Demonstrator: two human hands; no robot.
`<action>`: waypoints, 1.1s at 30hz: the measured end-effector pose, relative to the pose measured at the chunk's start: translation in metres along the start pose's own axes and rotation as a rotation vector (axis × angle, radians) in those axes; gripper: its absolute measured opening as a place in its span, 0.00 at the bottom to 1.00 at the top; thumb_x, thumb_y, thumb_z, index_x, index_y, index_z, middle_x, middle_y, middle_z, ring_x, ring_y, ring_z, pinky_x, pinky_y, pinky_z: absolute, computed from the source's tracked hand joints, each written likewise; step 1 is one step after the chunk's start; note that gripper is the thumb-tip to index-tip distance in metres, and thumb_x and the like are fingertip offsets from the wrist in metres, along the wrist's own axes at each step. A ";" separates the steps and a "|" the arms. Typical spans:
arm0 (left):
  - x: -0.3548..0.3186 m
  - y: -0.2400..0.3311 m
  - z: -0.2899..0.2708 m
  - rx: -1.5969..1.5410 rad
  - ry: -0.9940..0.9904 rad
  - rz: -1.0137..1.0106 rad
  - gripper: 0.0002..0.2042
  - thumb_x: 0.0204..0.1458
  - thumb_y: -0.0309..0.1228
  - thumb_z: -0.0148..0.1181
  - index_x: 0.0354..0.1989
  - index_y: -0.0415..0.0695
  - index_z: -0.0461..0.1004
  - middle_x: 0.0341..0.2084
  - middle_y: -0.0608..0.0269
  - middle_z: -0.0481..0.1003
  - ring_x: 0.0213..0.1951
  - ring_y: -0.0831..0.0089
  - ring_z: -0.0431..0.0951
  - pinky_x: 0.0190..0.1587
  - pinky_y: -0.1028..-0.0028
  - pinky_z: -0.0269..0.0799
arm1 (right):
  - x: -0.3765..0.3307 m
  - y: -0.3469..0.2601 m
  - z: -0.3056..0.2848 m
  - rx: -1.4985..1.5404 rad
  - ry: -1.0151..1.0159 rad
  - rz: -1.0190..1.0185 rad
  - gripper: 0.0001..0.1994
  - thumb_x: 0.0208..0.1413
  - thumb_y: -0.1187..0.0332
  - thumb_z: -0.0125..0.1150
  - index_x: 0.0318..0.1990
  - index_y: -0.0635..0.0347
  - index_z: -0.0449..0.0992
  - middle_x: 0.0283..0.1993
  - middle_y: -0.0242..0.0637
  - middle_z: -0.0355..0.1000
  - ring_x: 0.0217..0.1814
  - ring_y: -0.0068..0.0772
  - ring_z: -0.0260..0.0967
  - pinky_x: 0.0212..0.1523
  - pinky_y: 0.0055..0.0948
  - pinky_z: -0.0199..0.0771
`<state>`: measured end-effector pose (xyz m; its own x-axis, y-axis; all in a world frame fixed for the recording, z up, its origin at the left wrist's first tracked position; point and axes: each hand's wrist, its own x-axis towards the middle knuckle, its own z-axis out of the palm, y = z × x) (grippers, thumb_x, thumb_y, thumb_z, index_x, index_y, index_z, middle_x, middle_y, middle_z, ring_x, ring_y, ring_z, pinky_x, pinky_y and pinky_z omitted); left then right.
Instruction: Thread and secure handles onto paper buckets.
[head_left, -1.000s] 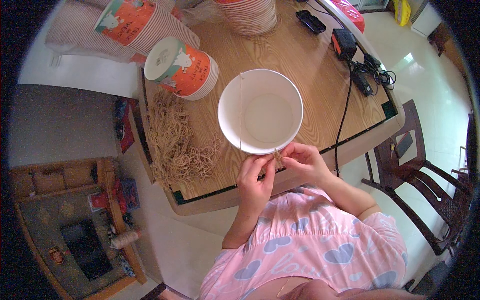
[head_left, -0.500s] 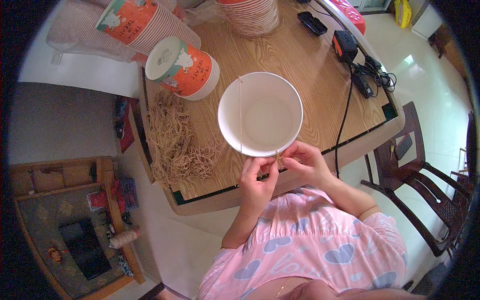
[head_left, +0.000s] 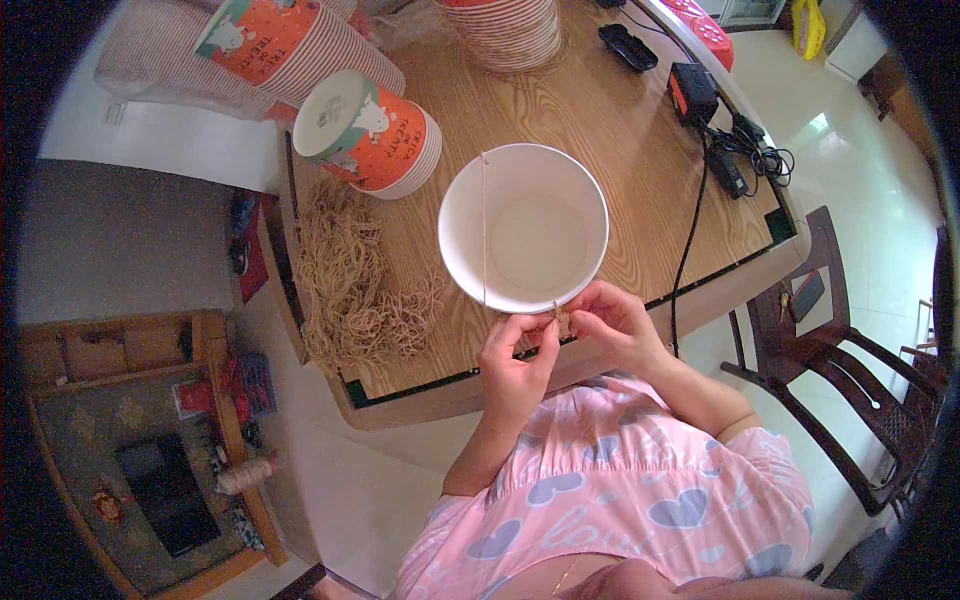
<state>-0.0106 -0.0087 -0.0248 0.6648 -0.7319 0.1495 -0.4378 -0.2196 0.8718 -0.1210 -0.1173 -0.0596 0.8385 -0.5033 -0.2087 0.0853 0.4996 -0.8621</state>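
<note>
Wood-grained tabletop (head_left: 640,190) fills the middle of the room, with a glossy pale floor (head_left: 770,110) beyond its right edge and a dark wooden chair (head_left: 835,350) off its near right corner. On the chair seat lies a dark phone-like slab (head_left: 808,295).

By the middle of the tabletop's near edge is a white-lined paper bucket (head_left: 540,245), mouth up. One thin tan strand (head_left: 485,230) crosses that mouth from far rim to near rim, left of its centre. At the near rim, right of the strand, the person's left hand (head_left: 518,362) pinches a short bit of twine (head_left: 559,314) between thumb and forefinger; the right hand (head_left: 622,328) also closes thumb and fingers on it, its forefinger against the rim. The other fingers of both hands are curled.

Along the left edge spreads a loose heap of tan twine (head_left: 345,290). Behind it, a short stack of orange-and-green paper buckets (head_left: 375,130) leans base up, just beside a longer stack (head_left: 290,50) toward the far left corner. Another stack (head_left: 505,35) stands farther back. Near the right edge sit a black-and-orange power adapter (head_left: 692,92) and tangled black cables (head_left: 750,150), one wire (head_left: 688,240) trailing over the near edge.
</note>
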 end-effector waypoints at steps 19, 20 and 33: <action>-0.001 0.002 0.001 -0.015 0.010 -0.011 0.04 0.44 0.22 0.60 0.29 0.37 0.73 0.23 0.60 0.73 0.27 0.73 0.74 0.32 0.76 0.69 | 0.000 0.002 0.000 0.004 -0.004 -0.050 0.06 0.52 0.74 0.58 0.36 0.66 0.72 0.34 0.29 0.69 0.39 0.18 0.66 0.42 0.20 0.67; -0.001 0.003 0.001 -0.015 0.009 -0.011 0.04 0.44 0.22 0.60 0.29 0.37 0.73 0.23 0.60 0.73 0.27 0.73 0.74 0.32 0.76 0.69 | 0.000 0.002 0.000 -0.021 0.002 -0.055 0.06 0.52 0.73 0.58 0.35 0.66 0.72 0.33 0.29 0.69 0.39 0.17 0.66 0.41 0.19 0.67; 0.001 0.004 -0.002 0.009 -0.018 0.044 0.06 0.43 0.19 0.59 0.31 0.38 0.74 0.27 0.59 0.74 0.28 0.72 0.75 0.31 0.76 0.70 | 0.005 0.003 0.002 -0.138 0.052 -0.145 0.05 0.52 0.73 0.58 0.32 0.66 0.72 0.30 0.28 0.69 0.34 0.16 0.64 0.36 0.18 0.65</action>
<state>-0.0107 -0.0086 -0.0201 0.6334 -0.7527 0.1792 -0.4718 -0.1922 0.8605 -0.1157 -0.1167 -0.0625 0.7937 -0.6003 -0.0985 0.1252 0.3197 -0.9392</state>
